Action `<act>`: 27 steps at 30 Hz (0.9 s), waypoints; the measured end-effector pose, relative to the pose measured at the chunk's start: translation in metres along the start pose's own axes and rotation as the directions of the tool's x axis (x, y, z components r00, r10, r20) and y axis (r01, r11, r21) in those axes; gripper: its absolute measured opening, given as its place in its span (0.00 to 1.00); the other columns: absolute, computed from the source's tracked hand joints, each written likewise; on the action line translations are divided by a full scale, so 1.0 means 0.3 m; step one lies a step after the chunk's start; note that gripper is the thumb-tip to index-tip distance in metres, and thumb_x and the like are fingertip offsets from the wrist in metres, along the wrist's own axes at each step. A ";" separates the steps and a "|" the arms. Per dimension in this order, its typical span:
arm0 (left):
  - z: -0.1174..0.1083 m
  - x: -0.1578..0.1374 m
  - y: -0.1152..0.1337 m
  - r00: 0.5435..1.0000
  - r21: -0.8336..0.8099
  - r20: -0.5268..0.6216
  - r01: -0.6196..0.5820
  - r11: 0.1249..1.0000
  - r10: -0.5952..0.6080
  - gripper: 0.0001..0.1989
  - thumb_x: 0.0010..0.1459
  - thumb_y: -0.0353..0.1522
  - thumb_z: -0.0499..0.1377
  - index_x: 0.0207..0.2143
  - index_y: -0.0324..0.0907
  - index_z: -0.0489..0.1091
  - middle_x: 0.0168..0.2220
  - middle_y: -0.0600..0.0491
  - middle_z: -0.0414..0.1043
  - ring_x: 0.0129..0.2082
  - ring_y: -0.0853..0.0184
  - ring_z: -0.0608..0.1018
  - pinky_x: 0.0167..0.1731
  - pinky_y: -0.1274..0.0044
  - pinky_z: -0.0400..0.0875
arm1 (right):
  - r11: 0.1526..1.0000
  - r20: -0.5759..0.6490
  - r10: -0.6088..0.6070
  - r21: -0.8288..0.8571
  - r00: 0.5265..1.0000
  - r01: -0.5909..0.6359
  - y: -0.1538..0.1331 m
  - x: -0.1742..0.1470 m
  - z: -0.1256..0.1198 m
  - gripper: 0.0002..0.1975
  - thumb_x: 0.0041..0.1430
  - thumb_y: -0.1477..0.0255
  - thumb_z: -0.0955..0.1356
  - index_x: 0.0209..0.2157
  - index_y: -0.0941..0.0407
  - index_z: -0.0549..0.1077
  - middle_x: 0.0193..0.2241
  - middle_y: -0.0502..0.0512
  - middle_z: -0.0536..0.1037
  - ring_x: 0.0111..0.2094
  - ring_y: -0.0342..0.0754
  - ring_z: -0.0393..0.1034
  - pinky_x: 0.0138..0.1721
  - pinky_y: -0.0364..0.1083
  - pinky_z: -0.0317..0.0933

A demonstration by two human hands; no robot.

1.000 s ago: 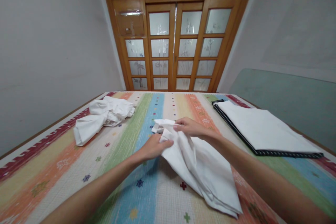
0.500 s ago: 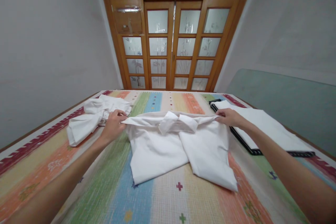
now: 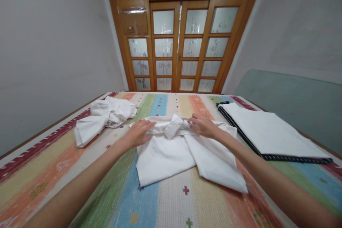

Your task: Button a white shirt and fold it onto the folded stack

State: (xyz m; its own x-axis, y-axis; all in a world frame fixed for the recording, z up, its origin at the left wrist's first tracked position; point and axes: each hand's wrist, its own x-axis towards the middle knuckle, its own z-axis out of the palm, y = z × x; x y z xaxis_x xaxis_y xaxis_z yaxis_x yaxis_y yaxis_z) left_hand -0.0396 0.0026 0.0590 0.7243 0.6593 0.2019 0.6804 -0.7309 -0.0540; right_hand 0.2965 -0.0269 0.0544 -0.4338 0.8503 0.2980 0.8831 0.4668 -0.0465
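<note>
A white shirt (image 3: 165,160) lies partly folded on the striped tablecloth in front of me, its collar (image 3: 175,125) at the far edge and its two lower parts spread toward me. My left hand (image 3: 139,132) rests on the shirt's upper left side, fingers stretched out over the fabric and thumb apart. At the right end of the collar, the fingers of my right hand (image 3: 202,125) are closed on the cloth. Part of the collar is hidden behind those fingers.
A crumpled white garment (image 3: 107,112) lies at the left. On the right, a folded white cloth (image 3: 275,128) rests on a black-edged flat item (image 3: 296,158). The tablecloth (image 3: 171,199) has coloured stripes. Wooden glass-paned doors (image 3: 177,46) stand beyond the table, and a pale green panel (image 3: 291,96) leans at the right.
Both hands have moved inward from the shirt's outer corners. My left hand has let go of its corner and lies on the fabric; my right hand has shifted left to the collar.
</note>
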 end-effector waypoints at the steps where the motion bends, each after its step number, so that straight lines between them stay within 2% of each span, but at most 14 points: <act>1: 0.010 0.018 0.010 0.999 0.010 0.040 0.013 1.000 -0.014 0.26 0.53 0.33 0.60 0.56 0.43 0.63 0.50 0.44 0.71 0.50 0.56 0.73 0.50 0.66 0.64 | 1.000 0.021 0.001 -0.029 1.000 0.000 -0.012 0.007 0.002 0.15 0.58 0.69 0.65 0.46 0.58 0.73 0.37 0.60 0.73 0.37 0.51 0.68 0.38 0.46 0.59; 4: 0.040 0.076 0.014 0.983 0.007 0.170 0.068 0.998 -0.068 0.22 0.54 0.36 0.59 0.51 0.41 0.67 0.48 0.43 0.73 0.47 0.56 0.75 0.45 0.70 0.68 | 0.994 0.084 0.043 -0.109 0.996 -0.034 -0.031 0.024 0.012 0.22 0.55 0.60 0.68 0.47 0.59 0.72 0.40 0.63 0.72 0.39 0.53 0.67 0.39 0.47 0.58; 8: 0.053 0.163 -0.031 0.959 0.023 0.234 0.158 0.987 -0.159 0.06 0.50 0.29 0.60 0.33 0.37 0.73 0.36 0.43 0.77 0.39 0.57 0.78 0.39 0.74 0.70 | 0.976 0.195 0.148 -0.185 0.970 -0.112 -0.017 0.060 0.033 0.12 0.56 0.66 0.67 0.38 0.59 0.75 0.39 0.64 0.75 0.39 0.52 0.69 0.40 0.46 0.59; 11: 0.011 0.231 -0.064 0.962 0.050 0.133 0.232 0.971 -0.237 0.07 0.50 0.23 0.55 0.31 0.35 0.72 0.35 0.40 0.76 0.38 0.57 0.78 0.38 0.73 0.70 | 0.964 0.159 0.214 -0.196 0.964 -0.182 0.009 0.102 0.002 0.07 0.55 0.75 0.65 0.35 0.57 0.74 0.33 0.59 0.77 0.34 0.50 0.70 0.42 0.47 0.60; 13: -0.038 0.265 -0.063 0.941 -0.017 -0.158 0.302 0.953 -0.300 0.12 0.53 0.21 0.50 0.36 0.36 0.70 0.40 0.40 0.74 0.42 0.58 0.76 0.41 0.72 0.68 | 0.937 -0.114 0.267 -0.203 0.957 -0.286 0.016 0.127 -0.054 0.11 0.56 0.79 0.61 0.36 0.58 0.73 0.32 0.58 0.77 0.34 0.51 0.70 0.47 0.52 0.58; 14: -0.064 0.273 -0.056 0.870 -0.093 -0.367 0.317 0.944 -0.328 0.13 0.54 0.21 0.48 0.37 0.37 0.69 0.41 0.42 0.73 0.44 0.59 0.75 0.43 0.72 0.68 | 0.925 -0.314 0.270 -0.178 0.910 -0.335 0.010 0.134 -0.089 0.13 0.55 0.81 0.59 0.37 0.58 0.72 0.32 0.58 0.77 0.35 0.51 0.70 0.50 0.55 0.56; 16: -0.108 0.263 -0.034 0.597 -0.251 -0.718 0.256 0.934 -0.357 0.12 0.57 0.22 0.46 0.37 0.39 0.67 0.40 0.44 0.72 0.44 0.61 0.73 0.44 0.72 0.67 | 0.938 -0.663 0.190 -0.095 0.724 -0.334 -0.022 0.124 -0.156 0.15 0.54 0.82 0.58 0.38 0.57 0.71 0.32 0.58 0.76 0.37 0.52 0.69 0.53 0.57 0.53; 17: -0.122 0.242 -0.025 0.489 -0.285 -0.802 0.193 0.939 -0.344 0.11 0.58 0.24 0.46 0.36 0.39 0.67 0.39 0.45 0.71 0.43 0.62 0.73 0.43 0.73 0.67 | 0.959 -0.738 0.130 -0.076 0.662 -0.274 -0.048 0.104 -0.182 0.15 0.53 0.81 0.58 0.37 0.57 0.71 0.32 0.58 0.76 0.37 0.53 0.68 0.53 0.57 0.53; 18: -0.128 0.209 -0.019 0.462 -0.274 -0.833 0.135 0.952 -0.305 0.10 0.59 0.25 0.45 0.36 0.40 0.66 0.39 0.46 0.70 0.42 0.63 0.72 0.43 0.73 0.67 | 0.980 -0.740 0.057 -0.085 0.670 -0.178 -0.078 0.072 -0.201 0.14 0.52 0.81 0.58 0.37 0.56 0.71 0.32 0.58 0.75 0.37 0.53 0.68 0.51 0.56 0.55; 19: -0.124 0.166 -0.018 0.514 -0.232 -0.824 0.077 0.970 -0.238 0.10 0.60 0.26 0.46 0.35 0.40 0.65 0.39 0.46 0.70 0.41 0.63 0.72 0.43 0.73 0.66 | 0.993 -0.679 -0.011 -0.095 0.734 -0.073 -0.110 0.030 -0.210 0.14 0.52 0.81 0.58 0.36 0.56 0.71 0.31 0.58 0.75 0.37 0.53 0.68 0.47 0.54 0.58; 21: -0.091 0.059 -0.030 0.780 -0.086 -0.625 -0.106 0.991 0.029 0.08 0.59 0.25 0.47 0.33 0.41 0.65 0.38 0.47 0.70 0.39 0.64 0.72 0.42 0.75 0.67 | 0.987 -0.341 -0.159 -0.091 0.927 0.135 -0.170 -0.077 -0.199 0.13 0.52 0.81 0.59 0.34 0.56 0.71 0.29 0.58 0.74 0.34 0.51 0.67 0.38 0.49 0.59; 22: -0.064 0.002 -0.040 0.876 -0.013 -0.452 -0.197 0.980 0.170 0.08 0.58 0.24 0.49 0.31 0.42 0.65 0.35 0.48 0.70 0.37 0.64 0.72 0.41 0.75 0.67 | 0.972 -0.137 -0.232 -0.074 0.963 0.223 -0.195 -0.135 -0.180 0.11 0.52 0.81 0.60 0.32 0.55 0.71 0.26 0.56 0.73 0.31 0.50 0.67 0.35 0.47 0.58; 24: -0.001 -0.103 -0.055 0.946 0.050 -0.135 -0.290 0.956 0.294 0.10 0.52 0.20 0.50 0.28 0.42 0.65 0.31 0.50 0.69 0.33 0.64 0.72 0.38 0.74 0.67 | 0.962 0.185 -0.266 -0.009 0.946 0.272 -0.230 -0.242 -0.128 0.09 0.56 0.78 0.60 0.30 0.56 0.70 0.27 0.55 0.74 0.29 0.48 0.67 0.32 0.46 0.57; 27: 0.067 -0.198 -0.043 0.961 0.009 0.090 -0.262 0.965 0.260 0.10 0.47 0.20 0.53 0.30 0.42 0.66 0.35 0.49 0.69 0.37 0.63 0.72 0.41 0.73 0.68 | 0.981 0.369 -0.194 0.050 0.909 0.189 -0.255 -0.342 -0.049 0.08 0.61 0.70 0.61 0.35 0.56 0.70 0.32 0.57 0.76 0.31 0.49 0.70 0.32 0.46 0.56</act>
State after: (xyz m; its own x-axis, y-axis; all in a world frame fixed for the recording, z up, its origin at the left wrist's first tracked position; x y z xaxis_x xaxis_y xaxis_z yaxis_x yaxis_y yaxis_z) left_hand -0.0891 -0.0235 0.0281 0.8835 0.4593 0.0917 0.4675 -0.8766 -0.1138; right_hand 0.2760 -0.1535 0.0415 -0.6315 0.7720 -0.0721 0.7752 0.6307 -0.0367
